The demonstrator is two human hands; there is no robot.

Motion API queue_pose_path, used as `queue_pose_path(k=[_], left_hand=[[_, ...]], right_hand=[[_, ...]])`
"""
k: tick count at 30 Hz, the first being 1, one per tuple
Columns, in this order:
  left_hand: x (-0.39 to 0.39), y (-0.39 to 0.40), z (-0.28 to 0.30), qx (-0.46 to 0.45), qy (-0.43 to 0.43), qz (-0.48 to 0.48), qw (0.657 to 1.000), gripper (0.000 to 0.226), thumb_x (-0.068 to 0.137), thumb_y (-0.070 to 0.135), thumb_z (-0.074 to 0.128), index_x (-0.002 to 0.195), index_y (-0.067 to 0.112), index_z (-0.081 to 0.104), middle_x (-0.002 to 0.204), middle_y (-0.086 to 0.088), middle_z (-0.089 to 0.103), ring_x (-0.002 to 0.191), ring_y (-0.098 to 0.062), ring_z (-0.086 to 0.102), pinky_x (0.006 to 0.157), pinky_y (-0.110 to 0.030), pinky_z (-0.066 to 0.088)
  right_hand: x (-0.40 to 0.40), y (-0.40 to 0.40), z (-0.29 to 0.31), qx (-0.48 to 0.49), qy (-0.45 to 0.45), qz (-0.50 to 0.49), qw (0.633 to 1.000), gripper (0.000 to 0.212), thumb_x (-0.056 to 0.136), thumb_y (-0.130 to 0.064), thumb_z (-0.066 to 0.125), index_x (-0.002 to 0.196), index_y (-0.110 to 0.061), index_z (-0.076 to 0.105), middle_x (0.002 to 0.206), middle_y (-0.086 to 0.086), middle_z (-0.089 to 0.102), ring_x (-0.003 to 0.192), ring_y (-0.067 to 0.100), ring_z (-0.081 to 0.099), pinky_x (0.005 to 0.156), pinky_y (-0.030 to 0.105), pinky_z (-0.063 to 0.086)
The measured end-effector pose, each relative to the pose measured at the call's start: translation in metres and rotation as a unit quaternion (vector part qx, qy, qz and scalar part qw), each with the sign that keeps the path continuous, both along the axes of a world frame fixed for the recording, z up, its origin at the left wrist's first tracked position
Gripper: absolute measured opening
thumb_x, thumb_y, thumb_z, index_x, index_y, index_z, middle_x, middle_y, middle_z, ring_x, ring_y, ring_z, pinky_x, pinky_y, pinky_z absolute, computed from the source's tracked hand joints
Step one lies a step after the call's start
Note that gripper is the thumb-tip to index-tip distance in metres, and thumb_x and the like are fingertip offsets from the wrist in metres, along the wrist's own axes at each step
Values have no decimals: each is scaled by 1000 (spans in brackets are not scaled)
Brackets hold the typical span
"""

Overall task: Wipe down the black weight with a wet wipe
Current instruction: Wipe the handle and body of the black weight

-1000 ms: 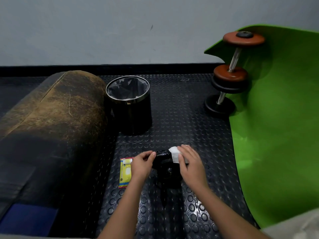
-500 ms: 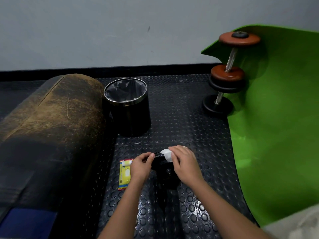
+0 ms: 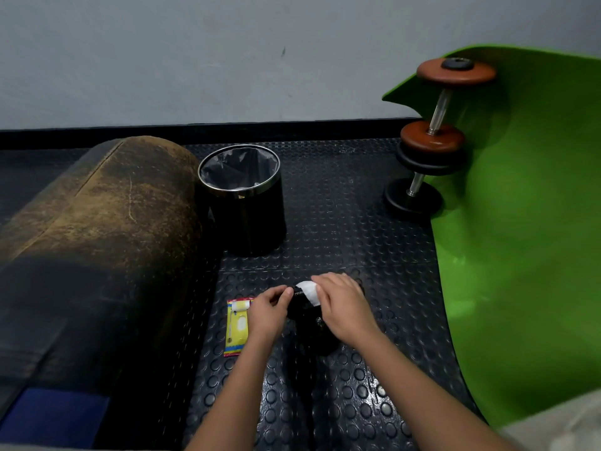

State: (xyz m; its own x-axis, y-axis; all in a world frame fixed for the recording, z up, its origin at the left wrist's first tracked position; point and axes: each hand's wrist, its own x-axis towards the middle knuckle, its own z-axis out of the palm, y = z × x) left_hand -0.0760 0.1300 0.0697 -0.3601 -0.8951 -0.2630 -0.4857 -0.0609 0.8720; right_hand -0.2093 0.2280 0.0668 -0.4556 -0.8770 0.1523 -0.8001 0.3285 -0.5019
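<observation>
The black weight [image 3: 307,323] stands on the studded black floor mat [image 3: 357,255], low in the middle of the view. My left hand [image 3: 268,312] grips its left side. My right hand [image 3: 343,309] presses a white wet wipe [image 3: 308,292] against the top of the weight; the fingers cover most of the wipe. The weight's right side is hidden under my right hand.
A yellow wet-wipe pack [image 3: 237,325] lies just left of my left hand. A black lined bin [image 3: 242,196] stands behind it. A worn brown roll [image 3: 97,229] fills the left side. A dumbbell [image 3: 432,138] leans on the green mat [image 3: 527,239] at right.
My right hand has slid the wipe leftward across the top of the weight, closer to my left hand. My left hand keeps its hold. The view has shifted slightly.
</observation>
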Motion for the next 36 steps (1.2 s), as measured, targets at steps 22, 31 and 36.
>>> queue_pose_path(k=[22, 31, 36], left_hand=[[5, 3, 3, 72, 50, 2, 996, 33, 90, 28, 62, 122, 20, 64, 111, 9, 63, 101, -6, 56, 87, -19, 40], [6, 3, 1, 65, 53, -3, 996, 36, 89, 29, 64, 124, 18, 63, 117, 6, 65, 101, -5, 58, 90, -18, 41], [6, 3, 1, 56, 48, -7, 997, 35, 89, 30, 63, 122, 19, 64, 115, 7, 65, 99, -5, 58, 86, -16, 41]], right_hand=[[-19, 10, -5, 3, -28, -52, 998, 36, 105, -37, 34, 125, -26, 63, 116, -14, 61, 110, 8, 52, 100, 30, 38], [-9, 0, 4, 40, -20, -127, 991, 35, 105, -23, 30, 92, -17, 62, 97, -2, 62, 96, 21, 55, 84, 33, 42], [-4, 1, 1, 16, 17, -15, 1000, 39, 106, -36, 33, 131, -25, 60, 125, -15, 60, 120, 7, 50, 114, 30, 26]])
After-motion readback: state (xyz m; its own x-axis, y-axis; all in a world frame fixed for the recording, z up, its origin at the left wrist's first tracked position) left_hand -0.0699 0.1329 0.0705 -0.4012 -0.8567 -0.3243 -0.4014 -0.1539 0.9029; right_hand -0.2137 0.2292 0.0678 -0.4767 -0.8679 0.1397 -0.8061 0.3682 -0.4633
